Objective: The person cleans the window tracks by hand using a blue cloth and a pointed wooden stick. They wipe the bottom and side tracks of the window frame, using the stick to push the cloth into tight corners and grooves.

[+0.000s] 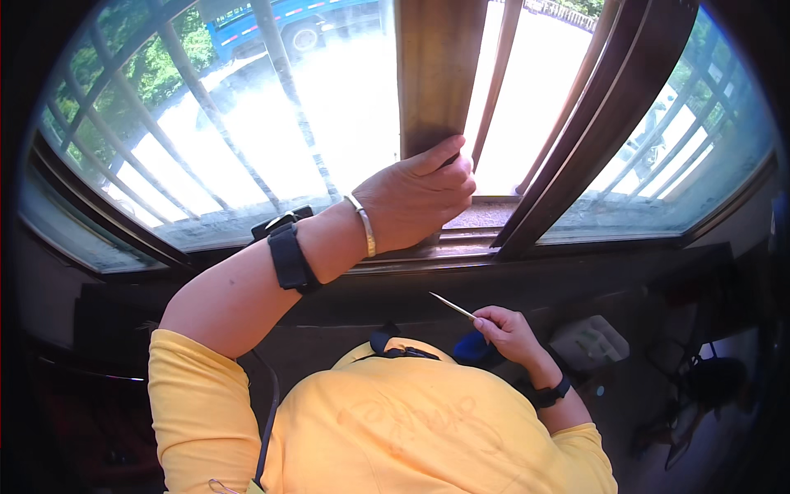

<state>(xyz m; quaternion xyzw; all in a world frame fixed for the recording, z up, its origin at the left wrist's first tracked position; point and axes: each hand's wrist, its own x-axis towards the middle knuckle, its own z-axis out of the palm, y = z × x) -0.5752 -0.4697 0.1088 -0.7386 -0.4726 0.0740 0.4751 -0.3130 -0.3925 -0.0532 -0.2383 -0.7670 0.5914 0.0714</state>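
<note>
My left hand grips the edge of a brown window-sash stile, with the fingers curled round its right side. A gap opens to the outside between this stile and a second dark frame member on the right. Below the gap runs the window track. Lower down, my right hand holds a slim, pointed, light-coloured tool by its end. Its tip points up and left towards the sill and touches nothing. Whether it is a blade or a pick cannot be told.
Window panes stand on both sides of the gap, with bars outside. A blue truck is beyond them. A pale bag or box and a blue object lie in shadow below. A dark cord hangs beside my body.
</note>
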